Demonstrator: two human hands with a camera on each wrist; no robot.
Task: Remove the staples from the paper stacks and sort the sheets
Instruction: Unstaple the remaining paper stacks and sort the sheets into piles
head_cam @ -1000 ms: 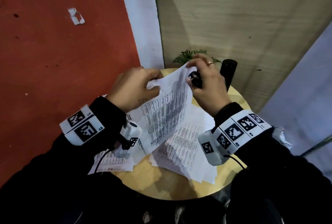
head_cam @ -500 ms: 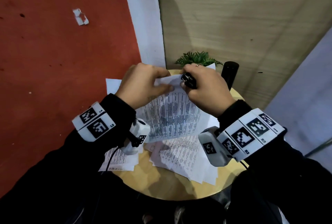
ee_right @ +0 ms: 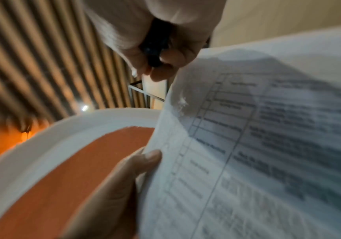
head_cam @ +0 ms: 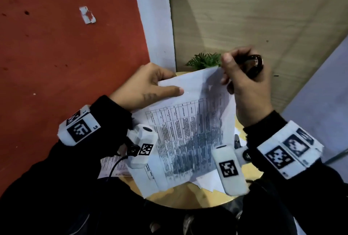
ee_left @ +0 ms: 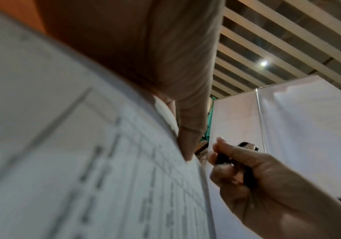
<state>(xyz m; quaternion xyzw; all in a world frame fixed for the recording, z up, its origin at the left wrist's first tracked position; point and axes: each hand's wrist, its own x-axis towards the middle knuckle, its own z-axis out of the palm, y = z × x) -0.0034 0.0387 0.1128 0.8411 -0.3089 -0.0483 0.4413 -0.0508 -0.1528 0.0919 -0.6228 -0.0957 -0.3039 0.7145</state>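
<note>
A stapled paper stack (head_cam: 188,131) printed with a table is held up over the round wooden table (head_cam: 188,197). My left hand (head_cam: 167,83) grips its upper left corner, thumb on top. My right hand (head_cam: 226,70) grips a black staple remover (head_cam: 252,65), and its fingertips touch the stack's upper right corner. In the right wrist view the staple remover (ee_right: 155,45) sits in my curled fingers (ee_right: 165,53) just above the sheet's edge (ee_right: 267,145). Small torn holes (ee_right: 183,103) show near that corner. The left wrist view shows the paper (ee_left: 83,161) close up and the right hand (ee_left: 257,177) beyond.
Loose printed sheets lie on the table under the held stack, some at the left (head_cam: 111,165) and some at the lower right (head_cam: 207,180). A small green plant (head_cam: 205,60) stands at the table's far edge. A paper scrap (head_cam: 87,15) lies on the red floor.
My hands have drawn apart. The right hand, with the staple remover, has gone up and right to the far corner, and the stack is now spread wider between both hands.
</note>
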